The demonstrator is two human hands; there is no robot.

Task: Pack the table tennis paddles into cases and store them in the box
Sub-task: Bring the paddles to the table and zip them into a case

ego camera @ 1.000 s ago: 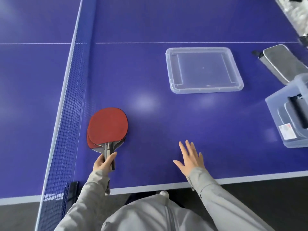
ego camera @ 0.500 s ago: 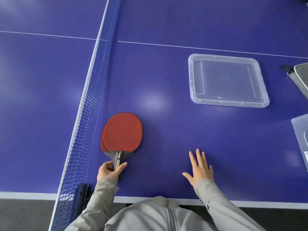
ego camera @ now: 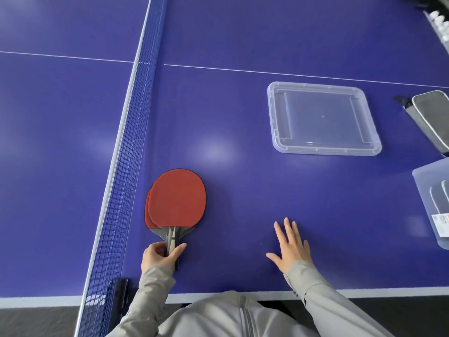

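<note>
Two red table tennis paddles (ego camera: 176,198) lie stacked on the blue table beside the net, the lower one peeking out at the left. My left hand (ego camera: 158,255) grips their handles near the table's front edge. My right hand (ego camera: 291,246) rests flat on the table with fingers spread, well to the right of the paddles, holding nothing. A grey paddle case (ego camera: 430,117) lies at the right edge. The clear storage box (ego camera: 430,207) at the far right holds grey cases and is cut off by the frame.
The box's clear lid (ego camera: 323,119) lies flat on the table at the back right. The blue net (ego camera: 126,154) runs from front to back just left of the paddles. White balls (ego camera: 439,20) sit at the top right corner. The table's front edge (ego camera: 218,297) is near my body.
The view has shifted, so the box and the case have slid toward the right edge. My left hand has closed more firmly on the paddle handles. My right hand stays flat.
</note>
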